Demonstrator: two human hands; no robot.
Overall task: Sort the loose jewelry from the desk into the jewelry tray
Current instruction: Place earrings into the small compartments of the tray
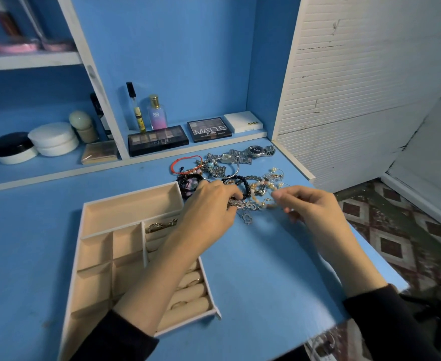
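Note:
A heap of loose jewelry (pixel 229 173) lies on the blue desk beyond my hands: a red cord bracelet (pixel 185 162), a silver watch (pixel 253 151), beaded bracelets and chains. My left hand (pixel 209 207) reaches over the beige jewelry tray (pixel 125 201) and pinches a silver chain with a heart pendant (pixel 246 217). My right hand (pixel 310 204) pinches the other end of the tangled pale beaded strand (pixel 262 194). Rings sit in the tray's roll slots (pixel 188 285), partly hidden by my left forearm.
Makeup palettes (pixel 158 139), perfume bottles (pixel 156 113) and a white box (pixel 244 121) line the back ledge. Cream jars (pixel 52 138) stand on the left shelf. The desk ends at the right near a white slatted panel (pixel 344 100), with tiled floor below.

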